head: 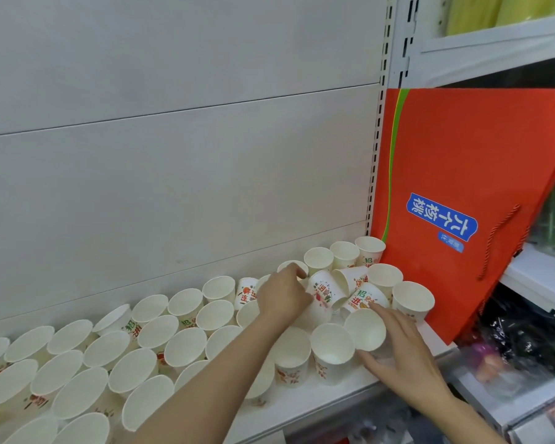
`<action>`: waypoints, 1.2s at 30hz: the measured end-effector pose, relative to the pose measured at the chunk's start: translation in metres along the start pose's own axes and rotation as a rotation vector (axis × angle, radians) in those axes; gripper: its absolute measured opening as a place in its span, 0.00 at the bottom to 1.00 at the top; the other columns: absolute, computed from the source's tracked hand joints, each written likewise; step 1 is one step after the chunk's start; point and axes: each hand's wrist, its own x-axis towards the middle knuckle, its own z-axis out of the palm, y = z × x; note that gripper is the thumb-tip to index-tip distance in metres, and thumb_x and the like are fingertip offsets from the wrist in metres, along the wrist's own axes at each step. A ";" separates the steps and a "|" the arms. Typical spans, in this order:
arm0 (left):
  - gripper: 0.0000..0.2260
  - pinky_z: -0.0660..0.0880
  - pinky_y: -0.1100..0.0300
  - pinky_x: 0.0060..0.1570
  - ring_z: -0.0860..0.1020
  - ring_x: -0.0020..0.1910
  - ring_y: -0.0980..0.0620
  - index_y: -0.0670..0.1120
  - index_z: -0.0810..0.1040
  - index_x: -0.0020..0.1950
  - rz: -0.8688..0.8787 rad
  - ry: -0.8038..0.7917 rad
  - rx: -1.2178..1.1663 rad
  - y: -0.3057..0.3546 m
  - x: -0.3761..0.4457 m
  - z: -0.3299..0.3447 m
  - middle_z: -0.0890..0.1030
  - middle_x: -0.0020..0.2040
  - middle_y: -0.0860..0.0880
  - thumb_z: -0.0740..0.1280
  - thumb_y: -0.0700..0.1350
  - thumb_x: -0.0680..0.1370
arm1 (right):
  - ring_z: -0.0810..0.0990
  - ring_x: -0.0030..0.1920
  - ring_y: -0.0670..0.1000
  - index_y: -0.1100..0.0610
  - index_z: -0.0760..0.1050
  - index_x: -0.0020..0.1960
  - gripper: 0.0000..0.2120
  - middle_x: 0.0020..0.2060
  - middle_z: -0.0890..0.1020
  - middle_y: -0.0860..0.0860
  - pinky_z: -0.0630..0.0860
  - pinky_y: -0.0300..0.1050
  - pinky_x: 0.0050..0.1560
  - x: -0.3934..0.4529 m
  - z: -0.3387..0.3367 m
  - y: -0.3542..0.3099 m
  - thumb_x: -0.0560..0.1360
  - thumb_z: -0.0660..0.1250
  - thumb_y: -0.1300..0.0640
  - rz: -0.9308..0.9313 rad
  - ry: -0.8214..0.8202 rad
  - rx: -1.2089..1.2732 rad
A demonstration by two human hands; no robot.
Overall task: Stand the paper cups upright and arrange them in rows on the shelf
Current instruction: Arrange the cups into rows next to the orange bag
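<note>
Bright, even light, prob. from overhead; soft shadows; wide-angle bending at edges; lower-right corner blurred.

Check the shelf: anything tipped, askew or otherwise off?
Yes. Near the red bag, several paper cups lie tipped over: one under the left hand, one behind it, one by the right hand. The other cups stand upright.
</note>
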 end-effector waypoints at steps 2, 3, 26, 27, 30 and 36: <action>0.13 0.74 0.58 0.46 0.80 0.50 0.51 0.56 0.78 0.54 0.163 0.070 0.151 -0.007 -0.003 -0.004 0.83 0.46 0.54 0.68 0.45 0.71 | 0.65 0.62 0.38 0.48 0.65 0.68 0.35 0.60 0.70 0.39 0.65 0.41 0.60 -0.001 0.001 -0.004 0.66 0.76 0.48 0.102 0.004 0.082; 0.11 0.72 0.58 0.46 0.80 0.50 0.51 0.55 0.79 0.52 0.231 0.072 0.222 -0.011 -0.006 -0.004 0.84 0.45 0.54 0.67 0.44 0.72 | 0.65 0.63 0.38 0.46 0.64 0.68 0.35 0.61 0.69 0.39 0.65 0.40 0.59 -0.002 0.003 -0.005 0.66 0.76 0.47 0.136 -0.002 0.109; 0.12 0.68 0.58 0.53 0.78 0.53 0.53 0.55 0.80 0.53 0.146 -0.011 0.456 -0.095 0.062 -0.051 0.82 0.51 0.56 0.72 0.47 0.70 | 0.62 0.68 0.37 0.46 0.64 0.70 0.36 0.66 0.66 0.37 0.62 0.38 0.64 -0.005 -0.011 0.003 0.67 0.67 0.33 0.148 -0.058 0.076; 0.10 0.70 0.59 0.50 0.79 0.51 0.53 0.55 0.81 0.51 0.136 0.012 0.432 -0.096 0.060 -0.052 0.82 0.49 0.56 0.72 0.47 0.70 | 0.62 0.68 0.38 0.47 0.64 0.70 0.36 0.66 0.66 0.38 0.62 0.38 0.64 -0.003 -0.011 0.004 0.67 0.68 0.34 0.121 -0.070 0.047; 0.06 0.69 0.61 0.42 0.79 0.48 0.52 0.55 0.81 0.47 0.168 0.022 0.441 -0.100 0.052 -0.049 0.83 0.47 0.56 0.72 0.49 0.71 | 0.64 0.68 0.41 0.49 0.66 0.70 0.34 0.67 0.68 0.41 0.65 0.40 0.64 0.002 -0.007 0.009 0.69 0.67 0.37 0.007 -0.079 -0.030; 0.13 0.77 0.55 0.51 0.79 0.51 0.53 0.55 0.82 0.54 0.086 -0.111 0.303 -0.092 0.049 -0.053 0.83 0.51 0.56 0.73 0.49 0.70 | 0.64 0.66 0.41 0.50 0.73 0.62 0.24 0.65 0.70 0.43 0.65 0.41 0.64 0.003 -0.004 0.012 0.70 0.67 0.40 -0.090 -0.063 -0.098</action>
